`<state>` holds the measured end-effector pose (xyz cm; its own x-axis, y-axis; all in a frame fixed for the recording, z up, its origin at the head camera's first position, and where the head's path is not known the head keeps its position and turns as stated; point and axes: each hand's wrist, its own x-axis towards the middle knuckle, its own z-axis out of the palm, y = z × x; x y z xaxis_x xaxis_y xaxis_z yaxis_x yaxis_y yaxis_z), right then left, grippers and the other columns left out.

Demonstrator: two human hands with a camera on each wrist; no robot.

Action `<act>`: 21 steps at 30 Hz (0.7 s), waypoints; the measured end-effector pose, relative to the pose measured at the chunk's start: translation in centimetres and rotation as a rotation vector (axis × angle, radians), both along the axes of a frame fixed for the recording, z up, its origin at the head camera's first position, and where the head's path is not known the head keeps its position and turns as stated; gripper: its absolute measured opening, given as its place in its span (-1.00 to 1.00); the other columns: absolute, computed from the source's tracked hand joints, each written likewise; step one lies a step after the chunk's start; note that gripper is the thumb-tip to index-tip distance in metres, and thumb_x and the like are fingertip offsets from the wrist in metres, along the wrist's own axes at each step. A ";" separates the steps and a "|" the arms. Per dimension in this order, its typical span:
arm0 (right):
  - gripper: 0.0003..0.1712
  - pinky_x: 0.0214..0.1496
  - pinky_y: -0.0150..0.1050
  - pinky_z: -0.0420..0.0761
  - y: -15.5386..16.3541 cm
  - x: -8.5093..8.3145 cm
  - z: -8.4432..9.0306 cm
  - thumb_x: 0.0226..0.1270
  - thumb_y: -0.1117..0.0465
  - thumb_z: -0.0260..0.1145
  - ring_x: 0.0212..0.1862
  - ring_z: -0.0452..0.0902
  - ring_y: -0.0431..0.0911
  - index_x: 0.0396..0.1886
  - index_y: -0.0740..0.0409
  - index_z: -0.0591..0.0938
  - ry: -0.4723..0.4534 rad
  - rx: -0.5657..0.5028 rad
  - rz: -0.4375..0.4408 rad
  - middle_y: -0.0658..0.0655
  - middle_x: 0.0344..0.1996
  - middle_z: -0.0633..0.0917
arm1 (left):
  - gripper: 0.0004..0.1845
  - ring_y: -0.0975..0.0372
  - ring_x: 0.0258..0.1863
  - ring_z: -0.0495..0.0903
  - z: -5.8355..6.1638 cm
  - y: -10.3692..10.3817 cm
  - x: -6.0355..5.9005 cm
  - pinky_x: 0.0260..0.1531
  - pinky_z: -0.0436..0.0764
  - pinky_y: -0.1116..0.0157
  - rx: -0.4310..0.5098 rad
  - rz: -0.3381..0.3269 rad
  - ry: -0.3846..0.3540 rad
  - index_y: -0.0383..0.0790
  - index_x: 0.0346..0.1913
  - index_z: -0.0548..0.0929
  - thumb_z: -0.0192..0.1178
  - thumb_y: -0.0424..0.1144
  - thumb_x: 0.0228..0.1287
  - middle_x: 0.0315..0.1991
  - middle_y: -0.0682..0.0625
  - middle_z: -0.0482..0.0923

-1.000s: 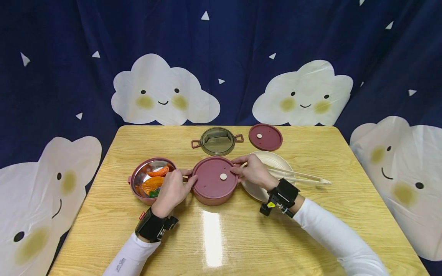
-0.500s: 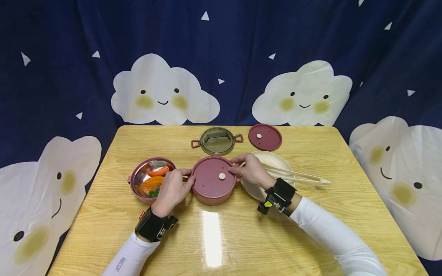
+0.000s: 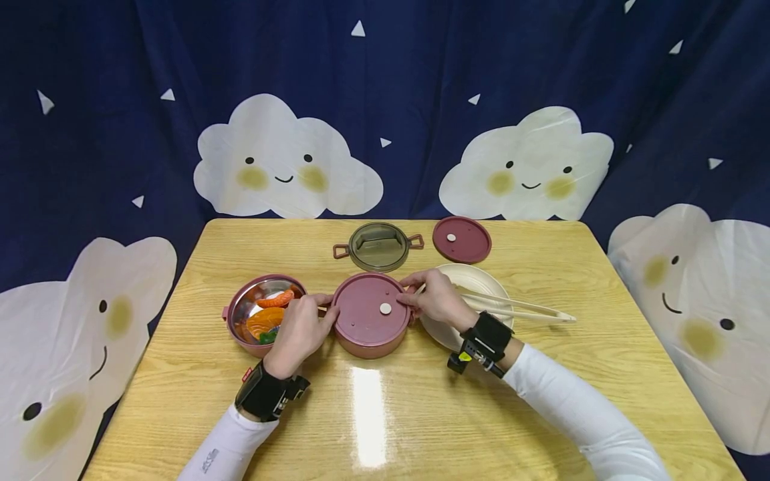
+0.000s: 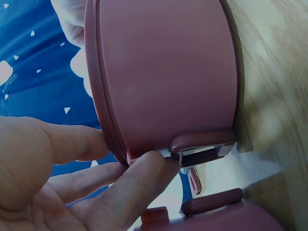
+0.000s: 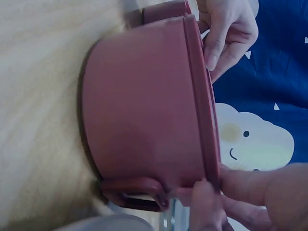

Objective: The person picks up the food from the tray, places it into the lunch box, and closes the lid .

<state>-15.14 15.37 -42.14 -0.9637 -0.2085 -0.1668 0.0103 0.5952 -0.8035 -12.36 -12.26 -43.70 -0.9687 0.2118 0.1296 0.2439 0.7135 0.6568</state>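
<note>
At table [image 3: 421,414] centre, both hands pinch the lid [image 3: 368,309] rim on the pot [image 3: 367,344]: left hand [image 3: 299,332], right hand [image 3: 442,298]. Lid has turned slightly since a second ago, seating.

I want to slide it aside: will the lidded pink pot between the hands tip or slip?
The pink pot looks squat and flat-based, so it is unlikely to tip. The glossy table may let it slide easily. Its lid might shift, since both hands' fingers press its rim.

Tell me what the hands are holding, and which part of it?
Both hold the lid on the middle pot. The left hand pinches its left rim, the right hand its right rim.
</note>
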 end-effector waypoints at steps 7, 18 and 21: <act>-0.46 -0.09 -0.18 0.61 -0.6 0.3 0.6 0.38 -0.01 0.50 -0.16 0.66 -0.02 0.21 0.22 0.73 0.243 0.250 0.099 0.24 -0.05 0.75 | -0.71 -0.04 -0.13 0.83 -0.1 0.0 0.0 -0.27 0.71 0.15 -0.017 -0.004 0.005 -0.39 0.06 0.80 0.38 -0.28 0.41 -0.09 -0.25 0.84; 0.10 0.63 0.18 0.30 -3.4 0.8 0.1 0.18 -0.45 0.48 0.61 0.26 0.23 0.55 0.09 0.46 0.510 0.474 0.456 0.27 0.60 0.34 | -0.72 -0.07 -0.11 0.83 -0.1 0.0 0.1 -0.21 0.74 0.07 -0.016 -0.011 0.036 -0.41 0.05 0.80 0.38 -0.30 0.39 -0.08 -0.28 0.83; 0.17 0.68 0.25 0.16 -3.9 0.7 -0.2 0.18 -0.50 0.43 0.68 0.09 0.29 0.61 0.07 0.38 0.515 0.519 0.526 0.28 0.66 0.24 | -0.72 -0.06 -0.12 0.83 -0.1 -0.1 0.1 -0.21 0.74 0.07 -0.017 -0.013 0.042 -0.40 0.05 0.80 0.38 -0.30 0.39 -0.08 -0.27 0.83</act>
<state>-14.43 11.47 -42.31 -0.7464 -0.6626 0.0630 -0.6530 0.7107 -0.2618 -12.28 -12.32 -43.84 -0.9597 0.2270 0.1659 0.2801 0.7213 0.6334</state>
